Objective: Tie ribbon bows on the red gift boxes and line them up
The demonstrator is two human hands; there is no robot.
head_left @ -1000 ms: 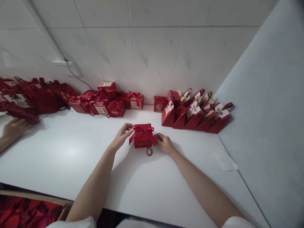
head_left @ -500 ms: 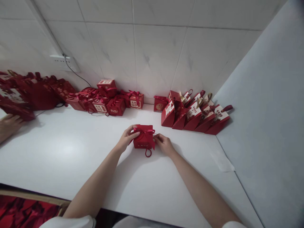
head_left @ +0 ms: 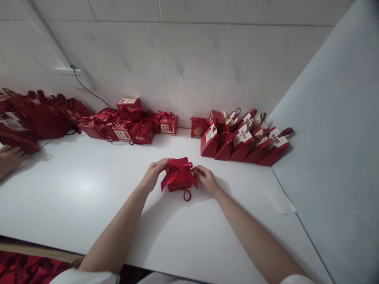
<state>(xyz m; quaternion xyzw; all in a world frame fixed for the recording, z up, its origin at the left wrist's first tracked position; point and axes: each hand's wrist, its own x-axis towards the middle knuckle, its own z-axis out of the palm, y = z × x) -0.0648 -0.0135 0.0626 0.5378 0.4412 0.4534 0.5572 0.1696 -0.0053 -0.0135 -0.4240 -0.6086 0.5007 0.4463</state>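
1. Gift box (head_left: 179, 177) — on table (head_left: 85, 213), between left hand (head_left: 152, 174) and right hand (head_left: 206, 179).
2. Box cluster (head_left: 142, 134) — behind it, leftward, before the wall (head_left: 192, 59).
3. Box row (head_left: 242, 142), behind it, rightward.
4. Bags (head_left: 49, 118), far left, behind a co-worker's hand (head_left: 12, 159).

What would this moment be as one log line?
red box: on white table, ribbon bow on top | left hand: at its left edge | right hand: by its right side, grip unclear

On the white worktop (head_left: 59, 209), red bags (head_left: 49, 120), clustered red boxes (head_left: 124, 134) and peaked red cartons (head_left: 242, 144) line the back edge from left to right, a bow-tied box (head_left: 179, 171) sits mid-surface, and a pale sheet (head_left: 282, 203) lies by the right edge.
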